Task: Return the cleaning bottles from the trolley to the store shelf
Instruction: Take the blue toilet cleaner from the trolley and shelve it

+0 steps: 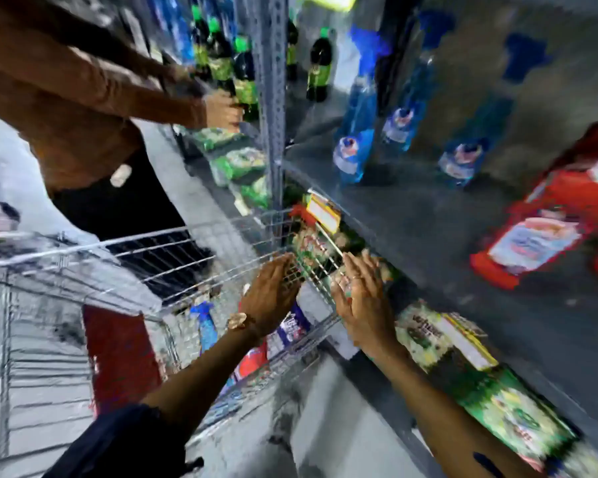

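Note:
The picture is blurred by motion. A wire trolley [173,251] stands against the grey store shelf [411,219]. Inside the trolley lie a blue spray bottle [206,324] and a red and white bottle [256,360]. My left hand [271,293] hangs flat over the trolley's far corner, fingers apart, holding nothing. My right hand [361,298] is spread beside it at the shelf's front edge, also empty. On the shelf stand several blue bottles [354,146] and a red bottle [546,232].
Another person in a brown sleeve [94,88] reaches from the left to dark bottles with green caps [244,74] on a higher shelf. Green packets [504,405] fill the shelf below. A metal upright [273,108] divides the shelving.

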